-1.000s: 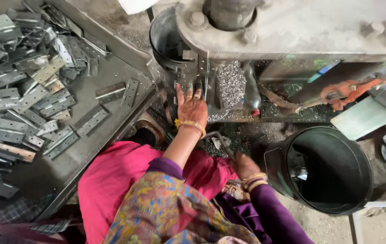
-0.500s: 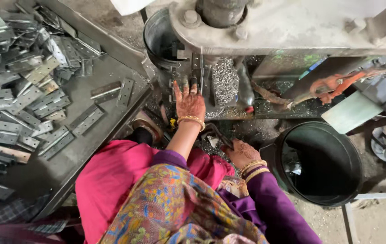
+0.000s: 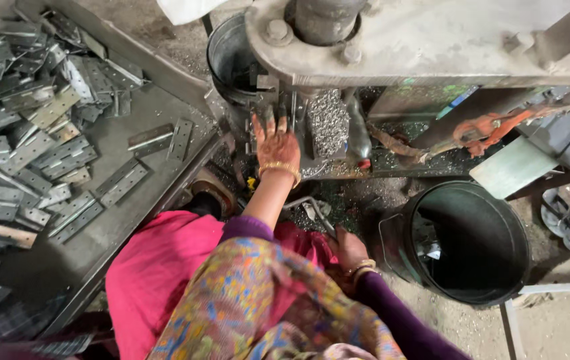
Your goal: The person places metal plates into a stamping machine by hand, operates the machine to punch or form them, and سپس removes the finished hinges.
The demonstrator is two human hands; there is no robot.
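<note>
My left hand (image 3: 275, 141) reaches forward and lies flat, fingers apart, against the front of a grey press machine (image 3: 432, 47), just under its head. The fingertips touch the dark die area beside a pile of metal shavings (image 3: 328, 123). A gold bangle sits on that wrist. My right hand (image 3: 348, 250) rests low by my pink lap (image 3: 165, 267), fingers curled, at the end of a thin bent metal rod (image 3: 312, 208). Whether it grips the rod is hidden.
A metal tray table (image 3: 132, 200) on the left holds several flat grey hinge plates (image 3: 32, 153). A dark round bucket (image 3: 472, 243) stands at the right of my knee. A second bucket (image 3: 228, 53) stands behind the press. Orange cable (image 3: 492, 127) lies at the right.
The view has shifted slightly. My left hand stays at the press front, and my right hand has stayed low by my lap near the bucket.
</note>
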